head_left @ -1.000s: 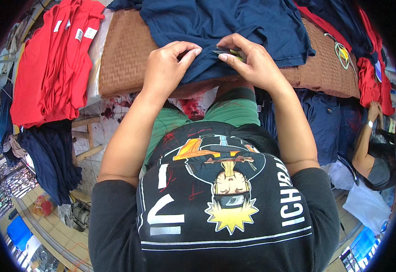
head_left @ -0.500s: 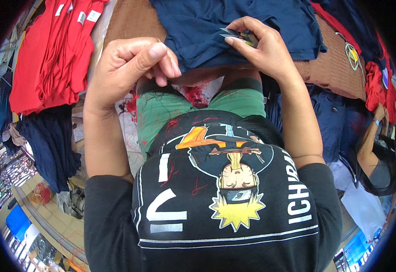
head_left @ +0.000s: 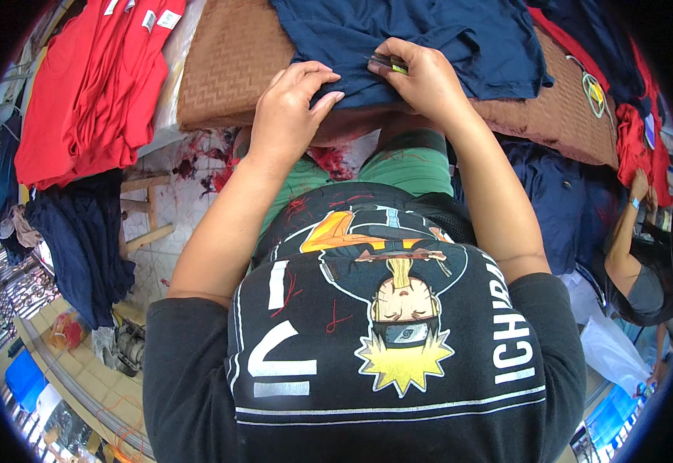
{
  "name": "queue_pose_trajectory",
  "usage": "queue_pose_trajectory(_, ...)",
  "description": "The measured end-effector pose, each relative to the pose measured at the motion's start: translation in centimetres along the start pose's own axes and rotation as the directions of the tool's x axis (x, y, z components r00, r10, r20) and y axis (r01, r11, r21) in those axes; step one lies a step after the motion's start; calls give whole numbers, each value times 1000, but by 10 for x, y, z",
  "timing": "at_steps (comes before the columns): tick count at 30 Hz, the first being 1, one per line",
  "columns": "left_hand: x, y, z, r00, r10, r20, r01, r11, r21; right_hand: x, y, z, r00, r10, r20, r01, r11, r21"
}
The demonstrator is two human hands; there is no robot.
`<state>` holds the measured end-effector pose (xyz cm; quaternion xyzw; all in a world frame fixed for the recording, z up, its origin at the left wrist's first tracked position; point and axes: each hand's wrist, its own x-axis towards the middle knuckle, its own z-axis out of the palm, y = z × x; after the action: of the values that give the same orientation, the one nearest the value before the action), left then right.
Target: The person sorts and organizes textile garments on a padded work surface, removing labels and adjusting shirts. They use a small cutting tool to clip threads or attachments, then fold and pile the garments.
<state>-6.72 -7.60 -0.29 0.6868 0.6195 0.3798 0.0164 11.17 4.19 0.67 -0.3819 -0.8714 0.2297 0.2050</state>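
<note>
A navy blue garment (head_left: 475,58) lies spread over a brown textured cushion (head_left: 232,65) in front of me. My right hand (head_left: 429,81) is closed around small thread snips (head_left: 388,65), whose blades point left over the cloth. At the garment's near left edge is my left hand (head_left: 294,108), its thumb and fingertips a little apart. No thread or fold shows between them. Whether the left fingertips touch the cloth is hard to see.
Red garments with tags (head_left: 89,92) are stacked at the left, above hanging navy cloth (head_left: 82,239). A coiled pale cord (head_left: 595,92) lies on the cushion's right part. Farther right, another person's arm (head_left: 625,224) reaches to red cloth (head_left: 631,143). Thread scraps litter the floor.
My left hand has moved right to the garment's edge, and its loosely curled fingers have straightened. My right hand has shifted slightly left with the snips, whose blades look closer together.
</note>
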Motion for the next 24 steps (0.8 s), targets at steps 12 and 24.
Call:
queue_pose_trajectory(12, 10, -19, -8, 919, -350, 183, 392, 865, -313, 2, 6, 2, 1000, 15, -15, -15, 1000, 21)
queue_pose_trajectory(24, 17, -26, -3, 912, -338, 233, 405, 836, -371, -8, -29, -5, 981, -98, 170, 34, 938, 345)
